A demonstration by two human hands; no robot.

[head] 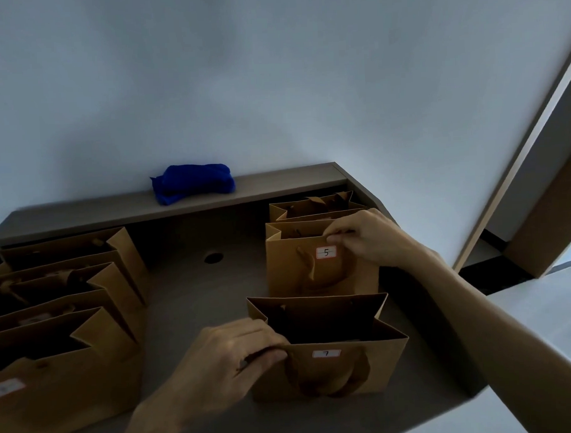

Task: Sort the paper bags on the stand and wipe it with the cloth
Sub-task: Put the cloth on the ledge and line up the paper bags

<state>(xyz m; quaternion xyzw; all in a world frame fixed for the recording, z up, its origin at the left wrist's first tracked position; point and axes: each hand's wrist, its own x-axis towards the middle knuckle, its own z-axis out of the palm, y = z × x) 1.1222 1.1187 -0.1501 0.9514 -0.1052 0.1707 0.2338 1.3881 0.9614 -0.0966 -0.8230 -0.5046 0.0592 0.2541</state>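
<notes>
Sorting step: I judged best to keep brown paper bag labelled 7 [329, 361] upright, lift by rim, slot in number order w/ brown paper bag labelled 5 [322, 263]. Left hand [231, 356] pinched bag 7's front rim; right hand [360, 236] pinched bag 5's top edge, forearm stretched fwd. Blue folded cloth [192, 182] sat untouched on grey stand [195, 285] back ledge.

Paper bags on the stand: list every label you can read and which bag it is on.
"5": white label on the middle right bag, pinched by the right hand.
"7": white label on the nearest right bag, held by the left hand.
Label on the nearest left bag: too blurred to read.
</notes>
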